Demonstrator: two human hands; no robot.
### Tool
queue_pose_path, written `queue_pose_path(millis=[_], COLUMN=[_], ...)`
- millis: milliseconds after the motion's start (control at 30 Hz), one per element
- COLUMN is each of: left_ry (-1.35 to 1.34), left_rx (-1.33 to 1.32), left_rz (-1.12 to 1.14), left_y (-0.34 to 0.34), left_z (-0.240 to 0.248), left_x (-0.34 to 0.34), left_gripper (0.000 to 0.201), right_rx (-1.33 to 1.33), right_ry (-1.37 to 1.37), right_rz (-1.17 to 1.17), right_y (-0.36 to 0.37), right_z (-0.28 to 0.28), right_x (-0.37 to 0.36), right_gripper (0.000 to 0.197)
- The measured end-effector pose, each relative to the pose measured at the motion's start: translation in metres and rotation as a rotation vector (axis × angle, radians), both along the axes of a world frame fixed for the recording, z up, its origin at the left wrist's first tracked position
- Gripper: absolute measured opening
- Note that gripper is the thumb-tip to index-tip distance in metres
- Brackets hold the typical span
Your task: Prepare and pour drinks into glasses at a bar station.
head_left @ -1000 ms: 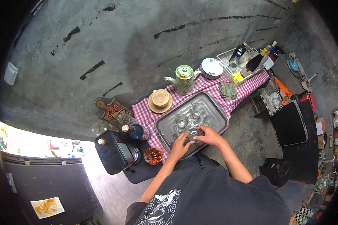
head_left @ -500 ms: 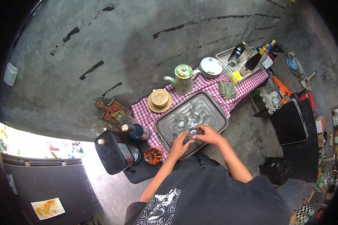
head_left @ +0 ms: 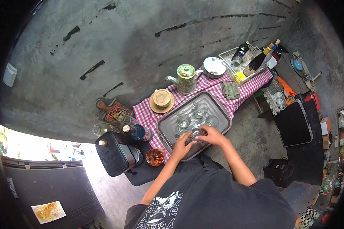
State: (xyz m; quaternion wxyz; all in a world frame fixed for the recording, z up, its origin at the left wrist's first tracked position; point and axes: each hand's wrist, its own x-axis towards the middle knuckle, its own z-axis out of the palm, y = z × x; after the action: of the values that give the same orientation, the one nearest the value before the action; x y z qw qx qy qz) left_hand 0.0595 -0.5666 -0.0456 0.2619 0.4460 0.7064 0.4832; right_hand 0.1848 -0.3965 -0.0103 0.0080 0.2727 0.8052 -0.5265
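Both hands work over the grey metal tray [head_left: 221,110] on the checked cloth [head_left: 218,86]. Left hand [head_left: 181,144] and right hand [head_left: 212,134] close together around one small clear glass [head_left: 197,134] at the tray's 6 o'clock edge; exact finger contact is too small to tell.

Three more glasses stand upright on the tray: 9 o'clock glass [head_left: 183,120], 12 o'clock glass [head_left: 200,110], 3 o'clock glass [head_left: 212,121].

Judgement: glass handling is partway; three set, one in hand.

Green teapot [head_left: 186,78] sits at 12 o'clock beyond the tray, apparently untouched.
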Motion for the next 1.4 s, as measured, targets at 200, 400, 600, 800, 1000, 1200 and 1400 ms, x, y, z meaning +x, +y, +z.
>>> queue_pose_path(millis=[200,400,600,800,1000,1200,1400], left_ry=[-0.052,0.010,0.020,-0.012,0.025,0.001,0.064], left_rx=[-0.012,-0.011,0.003,-0.007,0.007,-0.028,-0.027], left_rz=[0.001,0.008,0.016,0.013,0.019,0.014,0.005], left_y=[0.000,0.000,0.000,0.000,0.001,0.001,0.000], left_z=[0.001,-0.001,-0.001,0.003,-0.001,0.002,0.003], left_x=[0.001,0.001,0.001,0.002,0.002,0.002,0.002], left_gripper=[0.052,0.051,0.051,0.052,0.052,0.051,0.052], right_rx=[0.015,-0.002,-0.001,0.015,-0.002,0.011,-0.012], right_ry=[0.012,0.039,0.052,0.070,0.059,0.058,0.064], right_rz=[-0.010,-0.004,-0.013,-0.017,-0.009,0.003,-0.010], right_y=[0.000,0.000,0.000,0.000,0.002,0.002,0.001], right_z=[-0.006,-0.003,-0.009,-0.011,-0.010,-0.010,-0.008], right_x=[0.002,0.001,0.002,0.002,0.001,0.001,0.001], right_gripper=[0.062,0.062,0.061,0.060,0.060,0.055,0.055])
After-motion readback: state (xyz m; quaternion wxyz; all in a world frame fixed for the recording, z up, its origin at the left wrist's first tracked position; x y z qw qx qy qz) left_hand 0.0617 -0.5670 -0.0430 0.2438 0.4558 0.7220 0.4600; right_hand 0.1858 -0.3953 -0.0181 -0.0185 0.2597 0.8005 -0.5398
